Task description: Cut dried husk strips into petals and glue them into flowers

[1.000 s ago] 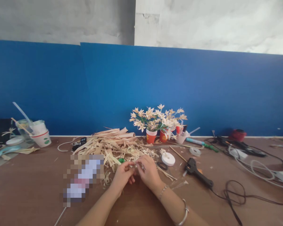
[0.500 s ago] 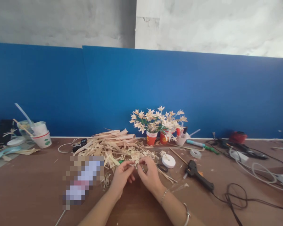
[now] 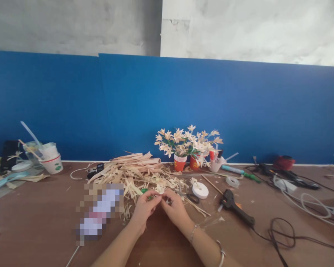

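My left hand (image 3: 145,207) and my right hand (image 3: 176,208) meet over the table in front of the husk pile. Thumb and fingers of both are closed in a pinch, tips touching. Between them shows a small pale husk piece (image 3: 160,189); its exact shape is mostly covered by my fingers. Just behind lies a heap of dried husk strips (image 3: 139,168), pale and curled. A white tape roll (image 3: 200,190) and black-handled scissors (image 3: 193,198) lie right of my right hand.
Flowers of pale husk (image 3: 180,139) stand in red paper cups (image 3: 179,164) against the blue panel (image 3: 128,96). A black glue gun (image 3: 233,207) with its cord lies right. A pixelated phone-like shape (image 3: 100,211) is left. White cup (image 3: 53,164) stands far left; cables (image 3: 308,204) sprawl far right.
My fingertips have come closer together, from slightly apart to touching, around the small pale piece. The view has shifted slightly; the table things stay in place.
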Demonstrator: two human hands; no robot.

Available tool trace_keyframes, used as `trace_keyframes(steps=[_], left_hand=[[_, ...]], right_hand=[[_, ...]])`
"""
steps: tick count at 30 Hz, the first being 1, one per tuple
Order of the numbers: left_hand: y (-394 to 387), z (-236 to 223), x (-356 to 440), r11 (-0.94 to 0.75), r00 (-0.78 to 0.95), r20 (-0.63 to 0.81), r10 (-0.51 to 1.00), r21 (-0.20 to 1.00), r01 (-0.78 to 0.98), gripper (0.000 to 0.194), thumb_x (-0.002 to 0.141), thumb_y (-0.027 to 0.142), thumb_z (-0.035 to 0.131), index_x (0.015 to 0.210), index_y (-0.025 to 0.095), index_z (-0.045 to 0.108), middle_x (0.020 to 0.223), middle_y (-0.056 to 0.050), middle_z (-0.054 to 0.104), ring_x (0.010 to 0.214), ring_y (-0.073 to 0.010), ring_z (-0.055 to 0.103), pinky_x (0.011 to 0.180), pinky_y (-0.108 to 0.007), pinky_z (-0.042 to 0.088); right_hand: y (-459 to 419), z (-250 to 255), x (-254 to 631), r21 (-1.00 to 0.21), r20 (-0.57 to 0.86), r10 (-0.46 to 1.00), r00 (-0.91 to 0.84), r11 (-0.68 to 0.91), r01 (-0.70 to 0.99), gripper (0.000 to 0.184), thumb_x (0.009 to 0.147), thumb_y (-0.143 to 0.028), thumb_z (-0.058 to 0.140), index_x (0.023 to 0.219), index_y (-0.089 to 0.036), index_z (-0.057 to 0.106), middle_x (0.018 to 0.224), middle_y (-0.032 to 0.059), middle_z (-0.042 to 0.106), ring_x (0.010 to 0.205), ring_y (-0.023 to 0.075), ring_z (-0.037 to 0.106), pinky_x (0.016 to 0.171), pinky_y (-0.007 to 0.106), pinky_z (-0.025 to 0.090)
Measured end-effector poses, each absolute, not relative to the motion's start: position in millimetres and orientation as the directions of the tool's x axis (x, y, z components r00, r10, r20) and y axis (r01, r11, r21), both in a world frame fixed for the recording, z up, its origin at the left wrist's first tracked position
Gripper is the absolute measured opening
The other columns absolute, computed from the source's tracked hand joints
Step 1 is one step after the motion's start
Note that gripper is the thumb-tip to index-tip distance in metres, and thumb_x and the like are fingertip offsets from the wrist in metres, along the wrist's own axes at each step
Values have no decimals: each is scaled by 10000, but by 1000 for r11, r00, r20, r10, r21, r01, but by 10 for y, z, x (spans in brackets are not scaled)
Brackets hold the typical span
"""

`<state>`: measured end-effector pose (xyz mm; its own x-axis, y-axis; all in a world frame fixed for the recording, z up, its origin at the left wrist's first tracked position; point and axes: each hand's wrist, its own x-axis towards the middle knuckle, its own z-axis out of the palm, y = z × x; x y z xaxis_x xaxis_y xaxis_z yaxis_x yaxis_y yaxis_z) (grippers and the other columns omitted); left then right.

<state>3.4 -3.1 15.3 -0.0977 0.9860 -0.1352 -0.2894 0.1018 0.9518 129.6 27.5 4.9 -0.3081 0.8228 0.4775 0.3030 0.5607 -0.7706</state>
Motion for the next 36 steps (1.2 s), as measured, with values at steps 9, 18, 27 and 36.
trace_keyframes(steps=[9, 18, 27, 36], left_hand=[[30, 57, -35, -224, -256, 258, 932, 962, 154, 236, 630, 324, 671, 779, 150, 611, 737, -6, 591, 548, -103, 481, 525, -225, 403], [18, 107, -66, -379, -183, 450, 874, 867, 323, 107, 692, 232, 578, 617, 165, 615, 775, -45, 616, 724, -176, 582, 650, -281, 465], [-36, 110, -45, -386, -199, 482, 854, 841, 380, 68, 712, 223, 569, 693, 166, 600, 808, -44, 608, 716, -171, 582, 622, -270, 469], [-54, 122, -25, -384, -179, 471, 864, 846, 370, 48, 711, 169, 536, 691, 173, 579, 793, -34, 588, 754, -175, 565, 698, -283, 461]], right_hand=[[261, 54, 1301, -731, 496, 803, -331, 592, 341, 151, 757, -149, 511, 632, -175, 592, 637, 15, 595, 626, 141, 508, 608, 239, 383], [273, 31, 1321, -716, 511, 782, -357, 617, 326, 122, 776, -160, 513, 706, -178, 612, 706, 37, 628, 692, 163, 549, 665, 262, 409], [261, 27, 1321, -601, 583, 729, -359, 685, 412, 137, 759, -106, 517, 702, -194, 605, 685, 18, 607, 672, 157, 515, 652, 260, 372], [252, 11, 1330, -564, 592, 720, -363, 691, 451, 158, 716, -79, 504, 727, -197, 608, 696, 20, 604, 683, 160, 516, 657, 266, 367]])
